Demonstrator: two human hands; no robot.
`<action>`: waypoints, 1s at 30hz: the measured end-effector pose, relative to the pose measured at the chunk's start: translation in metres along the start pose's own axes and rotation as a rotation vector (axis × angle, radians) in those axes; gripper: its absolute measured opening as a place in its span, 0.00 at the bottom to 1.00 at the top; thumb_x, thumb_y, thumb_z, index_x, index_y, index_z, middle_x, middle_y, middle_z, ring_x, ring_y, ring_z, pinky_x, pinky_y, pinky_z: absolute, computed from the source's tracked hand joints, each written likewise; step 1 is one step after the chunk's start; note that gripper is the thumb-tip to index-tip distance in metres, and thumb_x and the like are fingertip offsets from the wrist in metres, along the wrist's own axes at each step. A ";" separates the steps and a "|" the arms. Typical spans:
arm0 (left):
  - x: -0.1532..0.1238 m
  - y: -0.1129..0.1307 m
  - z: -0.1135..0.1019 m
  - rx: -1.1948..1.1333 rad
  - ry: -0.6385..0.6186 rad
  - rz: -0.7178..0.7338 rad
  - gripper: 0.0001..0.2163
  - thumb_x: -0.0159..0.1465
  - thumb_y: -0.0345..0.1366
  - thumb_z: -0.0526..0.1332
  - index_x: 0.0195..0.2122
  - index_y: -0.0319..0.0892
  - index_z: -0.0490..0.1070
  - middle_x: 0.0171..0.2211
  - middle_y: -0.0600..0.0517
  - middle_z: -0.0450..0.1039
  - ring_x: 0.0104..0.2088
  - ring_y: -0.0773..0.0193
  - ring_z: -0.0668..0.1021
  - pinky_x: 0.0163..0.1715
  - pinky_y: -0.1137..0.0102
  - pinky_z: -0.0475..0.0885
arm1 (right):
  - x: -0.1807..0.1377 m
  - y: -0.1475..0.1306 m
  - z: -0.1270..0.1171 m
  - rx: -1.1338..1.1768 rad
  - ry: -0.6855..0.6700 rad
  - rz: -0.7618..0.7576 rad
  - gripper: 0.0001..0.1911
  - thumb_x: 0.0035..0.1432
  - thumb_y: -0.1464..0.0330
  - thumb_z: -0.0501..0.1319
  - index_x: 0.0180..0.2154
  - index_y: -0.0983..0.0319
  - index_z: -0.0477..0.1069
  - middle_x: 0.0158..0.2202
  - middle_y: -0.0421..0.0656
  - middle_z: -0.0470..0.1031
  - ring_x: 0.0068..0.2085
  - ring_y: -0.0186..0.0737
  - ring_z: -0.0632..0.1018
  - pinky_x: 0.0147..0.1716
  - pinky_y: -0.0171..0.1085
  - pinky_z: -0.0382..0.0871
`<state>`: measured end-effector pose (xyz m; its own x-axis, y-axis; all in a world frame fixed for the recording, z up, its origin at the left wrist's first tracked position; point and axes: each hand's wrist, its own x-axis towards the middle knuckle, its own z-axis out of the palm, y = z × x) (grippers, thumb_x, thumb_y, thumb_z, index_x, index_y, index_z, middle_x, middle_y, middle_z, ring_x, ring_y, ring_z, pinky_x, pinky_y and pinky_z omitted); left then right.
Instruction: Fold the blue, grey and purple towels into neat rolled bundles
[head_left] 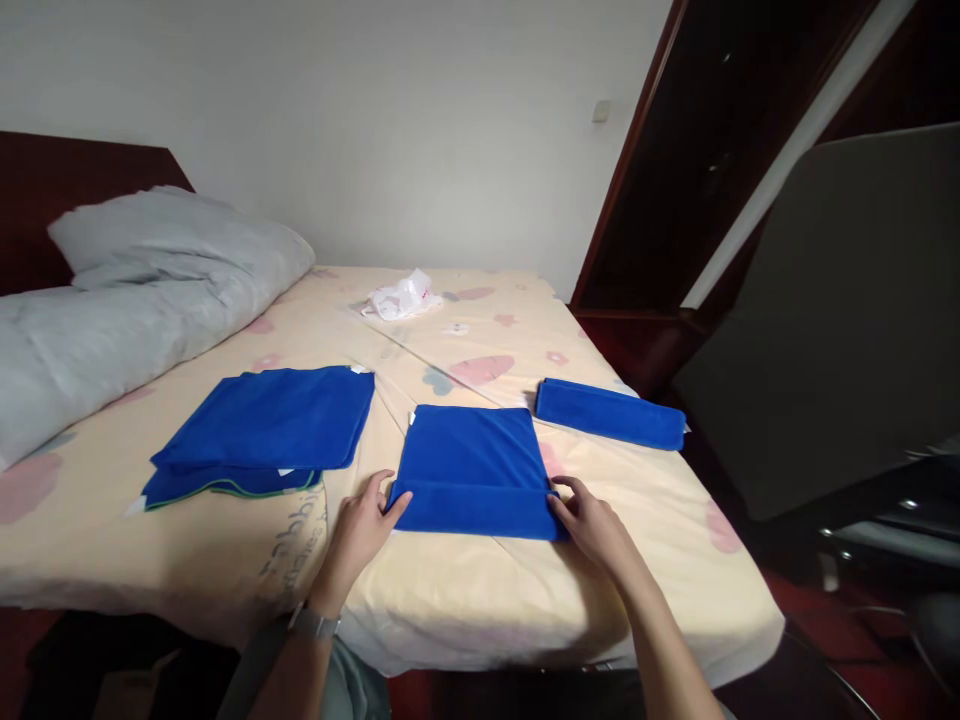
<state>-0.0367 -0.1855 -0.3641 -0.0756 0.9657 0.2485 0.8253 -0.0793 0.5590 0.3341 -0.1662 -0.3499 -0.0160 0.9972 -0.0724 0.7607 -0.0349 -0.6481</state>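
Observation:
A blue towel (474, 445) lies flat in front of me, its near edge folded over into a band across the front. My left hand (367, 520) grips the left end of that band, thumb on top and fingers curled at the side. At the opposite end, my right hand (589, 515) holds the band in the same way. To the left is a stack of blue towels (270, 415), with a green-edged one showing underneath. A narrow folded blue towel (611, 413) rests to the right, apart from my right hand.
All the towels lie on a bed with a cream patterned sheet (465, 600). A crumpled white plastic bag (405, 296) sits farther back. Grey bedding (172, 265) is heaped at the left by a dark headboard (82, 190). A dark grey panel (847, 320) stands beyond the bed's right edge.

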 end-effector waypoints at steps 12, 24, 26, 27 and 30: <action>-0.011 -0.004 -0.014 0.046 -0.024 0.075 0.12 0.65 0.42 0.59 0.48 0.46 0.71 0.22 0.57 0.69 0.28 0.62 0.75 0.33 0.70 0.67 | -0.008 0.006 -0.008 0.193 -0.220 -0.136 0.18 0.65 0.56 0.55 0.53 0.55 0.64 0.28 0.38 0.75 0.29 0.41 0.76 0.29 0.36 0.64; -0.016 -0.002 -0.021 0.029 -0.116 0.355 0.18 0.62 0.37 0.62 0.54 0.51 0.70 0.56 0.50 0.69 0.57 0.56 0.71 0.58 0.62 0.68 | -0.020 -0.012 -0.016 0.005 -0.203 -0.457 0.23 0.55 0.64 0.65 0.53 0.52 0.71 0.60 0.45 0.65 0.60 0.49 0.68 0.58 0.45 0.64; -0.016 -0.003 -0.020 0.008 -0.227 0.339 0.22 0.61 0.32 0.60 0.57 0.53 0.68 0.60 0.51 0.65 0.60 0.56 0.69 0.60 0.62 0.67 | -0.018 -0.009 -0.012 -0.005 -0.239 -0.433 0.28 0.52 0.67 0.66 0.56 0.52 0.70 0.63 0.46 0.63 0.62 0.51 0.66 0.59 0.47 0.63; -0.015 -0.004 -0.020 -0.015 -0.251 0.314 0.24 0.61 0.30 0.58 0.58 0.53 0.67 0.61 0.52 0.64 0.61 0.57 0.68 0.60 0.62 0.67 | -0.016 -0.007 -0.009 -0.008 -0.222 -0.418 0.28 0.52 0.67 0.65 0.56 0.53 0.70 0.62 0.46 0.63 0.62 0.52 0.66 0.60 0.48 0.62; -0.009 -0.010 -0.020 -0.131 -0.272 0.233 0.26 0.60 0.26 0.53 0.59 0.51 0.67 0.61 0.52 0.65 0.61 0.60 0.69 0.61 0.63 0.66 | -0.010 -0.002 -0.005 0.080 -0.158 -0.357 0.24 0.56 0.66 0.62 0.55 0.55 0.70 0.58 0.46 0.70 0.58 0.50 0.71 0.58 0.47 0.64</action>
<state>-0.0551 -0.1988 -0.3560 0.2718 0.9470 0.1713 0.7232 -0.3184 0.6128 0.3359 -0.1754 -0.3435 -0.3744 0.9256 0.0563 0.6362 0.3006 -0.7105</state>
